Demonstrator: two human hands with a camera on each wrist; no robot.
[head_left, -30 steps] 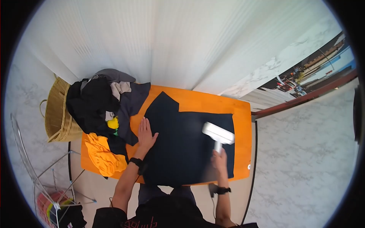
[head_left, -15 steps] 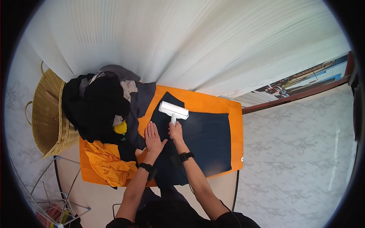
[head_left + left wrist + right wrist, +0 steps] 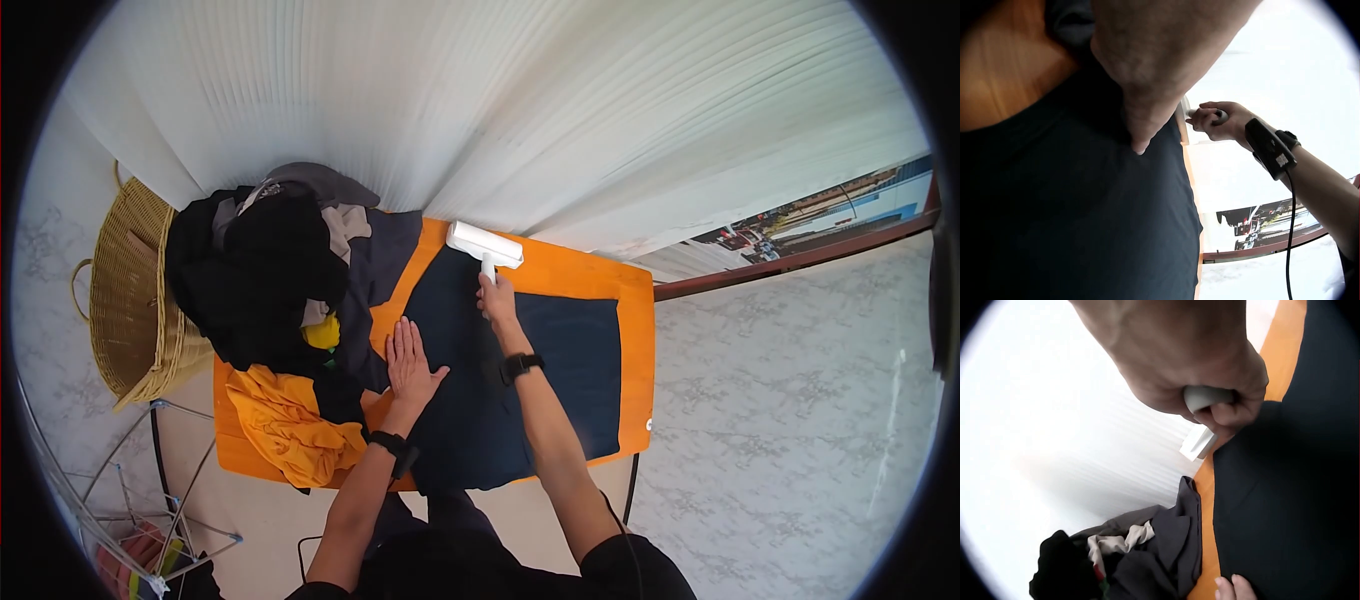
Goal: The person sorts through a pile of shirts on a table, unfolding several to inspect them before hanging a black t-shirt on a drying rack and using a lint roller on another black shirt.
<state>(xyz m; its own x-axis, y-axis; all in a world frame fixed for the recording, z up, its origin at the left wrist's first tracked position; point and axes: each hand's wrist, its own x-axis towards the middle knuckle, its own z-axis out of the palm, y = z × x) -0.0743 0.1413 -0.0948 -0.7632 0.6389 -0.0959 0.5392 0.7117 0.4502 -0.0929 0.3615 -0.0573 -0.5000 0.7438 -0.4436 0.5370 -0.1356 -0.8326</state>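
Note:
A dark navy T-shirt lies spread flat on the orange table. My right hand grips the handle of a white lint roller, whose roller head is over the shirt's far sleeve and the table's back edge. In the right wrist view the fingers curl round the roller's pale handle. On the shirt's left side rests my left hand, palm down with fingers straight and thumb spread. Part of that hand shows from behind in the left wrist view, over the dark cloth.
A heap of black and grey clothes covers the table's left end, with an orange garment in front of it. Further left stands a wicker basket. A metal rack is at lower left. White curtain hangs behind the table.
The right hand has carried the lint roller from the shirt's right side across to its far left, then a little farther toward the back edge. The left hand stays on the shirt's left side.

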